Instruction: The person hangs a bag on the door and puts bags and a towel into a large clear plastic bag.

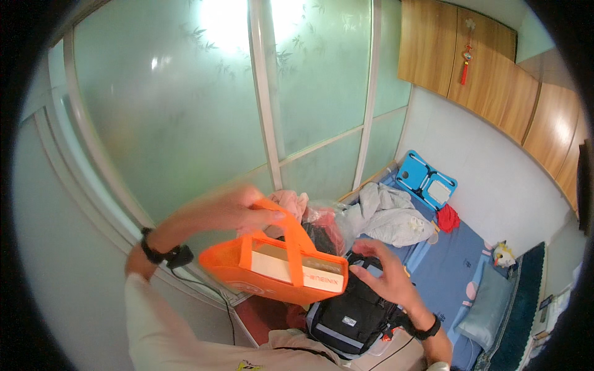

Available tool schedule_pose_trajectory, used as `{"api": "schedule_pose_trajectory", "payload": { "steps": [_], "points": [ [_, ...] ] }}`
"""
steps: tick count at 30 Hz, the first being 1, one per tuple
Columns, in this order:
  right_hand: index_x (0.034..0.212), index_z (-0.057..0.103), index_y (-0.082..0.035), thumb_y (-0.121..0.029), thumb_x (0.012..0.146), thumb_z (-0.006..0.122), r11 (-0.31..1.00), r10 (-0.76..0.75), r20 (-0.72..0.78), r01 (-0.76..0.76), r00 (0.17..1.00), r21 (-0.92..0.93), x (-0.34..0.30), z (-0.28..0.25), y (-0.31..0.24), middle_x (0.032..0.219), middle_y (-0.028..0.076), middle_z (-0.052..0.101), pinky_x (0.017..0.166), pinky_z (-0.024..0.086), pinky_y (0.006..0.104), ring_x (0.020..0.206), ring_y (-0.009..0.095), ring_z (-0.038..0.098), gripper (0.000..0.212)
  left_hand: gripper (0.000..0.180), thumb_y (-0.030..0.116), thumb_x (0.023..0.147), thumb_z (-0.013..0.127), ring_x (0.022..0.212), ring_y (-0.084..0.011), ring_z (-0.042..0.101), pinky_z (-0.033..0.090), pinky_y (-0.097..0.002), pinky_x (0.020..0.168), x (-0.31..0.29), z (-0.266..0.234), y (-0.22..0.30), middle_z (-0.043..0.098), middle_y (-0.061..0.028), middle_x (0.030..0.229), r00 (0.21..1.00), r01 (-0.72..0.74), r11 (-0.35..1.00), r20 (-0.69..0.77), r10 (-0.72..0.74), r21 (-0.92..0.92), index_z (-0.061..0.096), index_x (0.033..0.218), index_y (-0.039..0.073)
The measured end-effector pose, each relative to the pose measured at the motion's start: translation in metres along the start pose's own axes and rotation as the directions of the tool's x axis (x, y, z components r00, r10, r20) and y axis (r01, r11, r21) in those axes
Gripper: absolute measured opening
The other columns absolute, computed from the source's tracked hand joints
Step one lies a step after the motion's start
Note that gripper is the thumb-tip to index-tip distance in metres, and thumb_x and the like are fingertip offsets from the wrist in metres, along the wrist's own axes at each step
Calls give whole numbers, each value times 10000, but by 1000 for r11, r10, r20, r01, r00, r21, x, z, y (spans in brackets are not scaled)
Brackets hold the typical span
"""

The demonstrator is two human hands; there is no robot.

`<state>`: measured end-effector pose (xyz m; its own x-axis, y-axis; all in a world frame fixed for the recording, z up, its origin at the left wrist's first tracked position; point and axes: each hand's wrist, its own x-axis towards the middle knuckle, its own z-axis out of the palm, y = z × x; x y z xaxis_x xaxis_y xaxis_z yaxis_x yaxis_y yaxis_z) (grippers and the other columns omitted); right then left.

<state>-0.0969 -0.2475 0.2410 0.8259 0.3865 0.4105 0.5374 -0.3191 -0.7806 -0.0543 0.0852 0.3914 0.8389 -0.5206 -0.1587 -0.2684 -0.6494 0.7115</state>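
My left hand [238,209] is closed round the handles of an orange fabric tote bag [232,263], which hangs tilted in front of me. Inside the bag's open top sits a white and brown box [270,266]. At the bag's right end, my right hand [388,279] has its thumb and fingers apart; whether a fingertip touches the bag I cannot tell. Below and behind the bag, a black backpack [349,316] with a grey stripe stands close to my lap, partly hidden by the bag.
Beyond the backpack lie a clear plastic bag [331,216], grey clothes [387,213] and a red cloth [448,217] on a blue bed [448,272]. A folded blue table [427,179] leans against the wall. Frosted glass panels [173,111] rise at the left; a pillow [486,306] is at the right.
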Motion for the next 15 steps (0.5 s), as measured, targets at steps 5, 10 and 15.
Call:
{"api": "schedule_pose_trajectory", "payload": {
  "steps": [5,10,15],
  "points": [
    [1379,461,9,-229,865,774,979,-201,101,195,974,64,39,14,-24,1215,187,588,987,459,388,1154,281,587,648,334,318,1019,602,507,-53,455,347,-245,473,23,28,26,499,45,576,953,-255,966,157,260,-48,712,920,19],
    [1250,561,21,-109,869,712,981,-8,164,-24,986,192,53,45,-5,1048,103,642,843,492,340,967,189,624,430,454,365,998,607,471,-111,525,425,-263,518,37,33,25,561,-44,536,950,-247,968,204,237,28,660,762,-19],
    [1023,657,12,11,868,665,851,99,284,-229,954,472,58,20,-2,896,-31,630,689,478,233,808,49,585,155,403,378,1027,562,500,-82,476,403,-253,513,29,31,31,503,10,565,947,-142,977,265,181,-158,668,999,-9]
  ]
}}
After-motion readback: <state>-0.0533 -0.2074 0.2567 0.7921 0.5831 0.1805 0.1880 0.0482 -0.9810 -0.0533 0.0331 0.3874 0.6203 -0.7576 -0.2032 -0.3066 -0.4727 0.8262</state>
